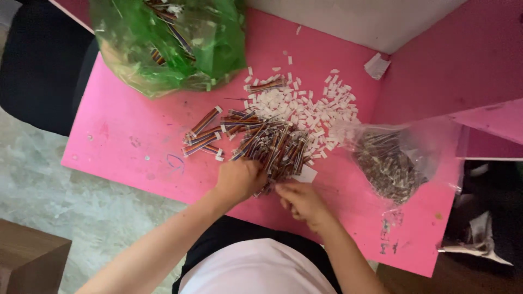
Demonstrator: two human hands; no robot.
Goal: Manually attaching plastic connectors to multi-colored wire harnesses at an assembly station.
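I worked at a pink tabletop (pixel 125 136), both hands low at its near edge. My left hand (pixel 238 178) was curled narrow, knuckles up, its fingers buried in the near end of a heap of short multicoloured ribbon cables (pixel 269 144) and closed on some of them. My right hand (pixel 301 200) lay just beside it, touching the same heap from the right, fingers bent inward in a loose pinch; whether it gripped a cable or only pressed against the bundle, I could not tell, since the fingertips were hidden.

The cable heap sat directly beyond my hands, touching both. Beyond it and to the right spread a scatter of small white plastic connectors (pixel 313 106), some mixed in among the cables. A few separate striped cable pieces (pixel 202 136) lay to the left of the heap, beyond my left hand, apart from it. Near them, closer to the edge, a thin blue loop (pixel 175 160) rested on the pink surface.

To the right of my right hand, well apart, lay a clear plastic bag (pixel 392 158) filled with dark cable pieces. Far beyond my left hand stood a green plastic bag (pixel 169 41), open, with more striped cables inside. A crumpled white scrap (pixel 376 66) lay far beyond my right hand.
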